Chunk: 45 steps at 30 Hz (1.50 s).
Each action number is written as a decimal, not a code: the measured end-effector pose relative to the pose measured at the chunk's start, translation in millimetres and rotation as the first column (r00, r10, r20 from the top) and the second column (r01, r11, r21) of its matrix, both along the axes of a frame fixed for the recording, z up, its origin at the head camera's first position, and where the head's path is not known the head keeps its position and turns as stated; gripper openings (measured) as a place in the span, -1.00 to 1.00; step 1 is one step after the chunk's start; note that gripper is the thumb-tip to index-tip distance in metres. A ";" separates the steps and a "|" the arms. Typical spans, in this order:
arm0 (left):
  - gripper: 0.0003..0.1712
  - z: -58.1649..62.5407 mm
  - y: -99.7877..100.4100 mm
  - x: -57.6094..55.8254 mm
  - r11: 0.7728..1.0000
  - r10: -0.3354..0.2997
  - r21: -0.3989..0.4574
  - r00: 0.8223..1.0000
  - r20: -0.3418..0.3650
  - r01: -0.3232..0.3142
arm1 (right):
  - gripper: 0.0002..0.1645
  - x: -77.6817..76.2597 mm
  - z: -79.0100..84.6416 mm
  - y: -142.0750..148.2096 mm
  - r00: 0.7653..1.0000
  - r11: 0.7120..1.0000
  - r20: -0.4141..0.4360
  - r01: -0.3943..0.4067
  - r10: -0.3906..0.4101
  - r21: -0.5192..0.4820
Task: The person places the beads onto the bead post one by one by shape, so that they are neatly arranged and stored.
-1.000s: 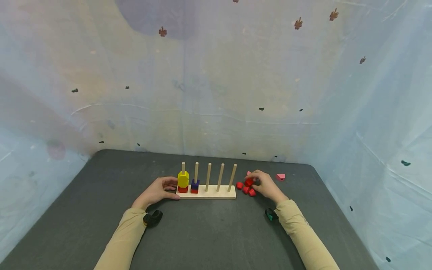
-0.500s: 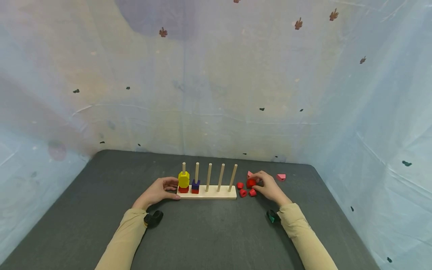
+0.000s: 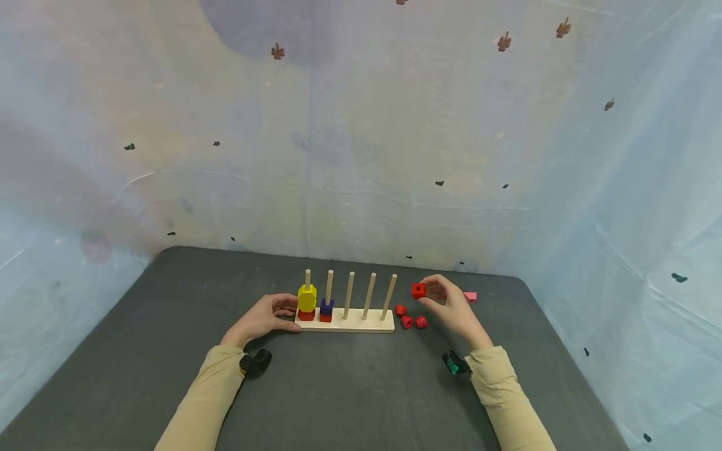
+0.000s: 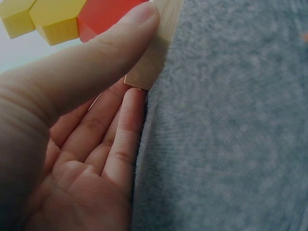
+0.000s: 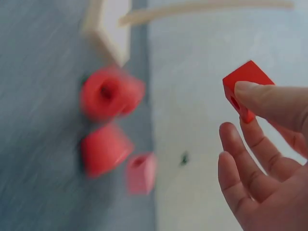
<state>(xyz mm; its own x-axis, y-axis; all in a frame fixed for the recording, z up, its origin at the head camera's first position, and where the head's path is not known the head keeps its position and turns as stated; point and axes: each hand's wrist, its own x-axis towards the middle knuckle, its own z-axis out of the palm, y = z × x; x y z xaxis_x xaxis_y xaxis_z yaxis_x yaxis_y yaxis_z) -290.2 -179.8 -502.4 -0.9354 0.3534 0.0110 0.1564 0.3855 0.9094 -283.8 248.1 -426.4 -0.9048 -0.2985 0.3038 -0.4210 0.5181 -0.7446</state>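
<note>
A wooden peg stand [image 3: 366, 322] with several upright pegs sits on the dark table. Its leftmost peg carries yellow blocks [image 3: 307, 298] above a red one [image 3: 306, 316]; the adjacent peg has a purple block [image 3: 326, 307] over a red one. My left hand [image 3: 264, 319] grips the stand's left end, thumb along its front side [image 4: 149, 65]. To the right of the stand, my right hand [image 3: 451, 307] pinches a red square block [image 3: 418, 290] between thumb and fingers, above the table. The block's hole shows in the right wrist view [image 5: 234, 101].
Three loose red blocks [image 3: 407, 322] lie just right of the stand. Beyond the right hand, a pink block [image 3: 470, 297] is partly hidden. A patterned sheet [image 3: 361, 156] hangs behind the table [image 3: 338, 388].
My right hand has picked the red square block from the loose pile and lifted it. One loose red block shifted slightly beforehand. The left hand stays at the stand's end.
</note>
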 end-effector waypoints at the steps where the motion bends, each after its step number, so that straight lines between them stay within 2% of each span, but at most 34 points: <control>1: -0.26 0.7 0.2 -0.1 1.000 -0.002 0.000 1.000 -0.005 0.002 | -0.58 2.0 6.7 -4.4 1.000 1.000 -0.007 -0.003 0.002 -0.025; 8: -0.26 7.1 2.1 2.1 1.000 -0.004 0.006 1.000 0.006 0.004 | -0.57 26.2 62.2 -45.1 0.998 0.993 -0.063 0.015 -0.022 -0.114; 13: -0.28 3.5 0.8 2.6 1.000 0.011 0.006 1.000 0.001 -0.011 | -0.56 33.9 82.1 -71.0 0.995 0.982 -0.099 -0.028 0.010 -0.189; 20: -0.26 -2.8 -0.9 -1.2 1.000 -0.007 0.014 1.000 0.003 0.007 | -0.55 40.0 97.2 -101.5 0.983 0.976 -0.160 -0.121 0.092 -0.180; 25: -0.25 -3.2 -2.0 -2.0 1.000 -0.007 0.001 1.000 0.000 0.007 | -0.57 40.6 101.7 -123.0 0.967 0.971 -0.203 -0.185 0.153 -0.150; 31: -0.27 -2.7 -1.6 -0.8 1.000 -0.013 0.012 1.000 -0.010 0.013 | -0.58 40.5 97.4 -145.1 0.952 0.965 -0.241 -0.226 0.189 -0.135; 42: -0.28 -3.2 -1.5 -0.9 1.000 -0.012 0.014 1.000 -0.014 0.012 | -0.60 38.5 80.3 -171.2 0.942 0.962 -0.272 -0.238 0.195 -0.137; 45: -0.28 -3.4 -1.2 -0.8 1.000 -0.013 0.017 1.000 -0.016 0.014 | -0.61 39.1 75.1 -176.4 0.948 0.963 -0.259 -0.229 0.186 -0.145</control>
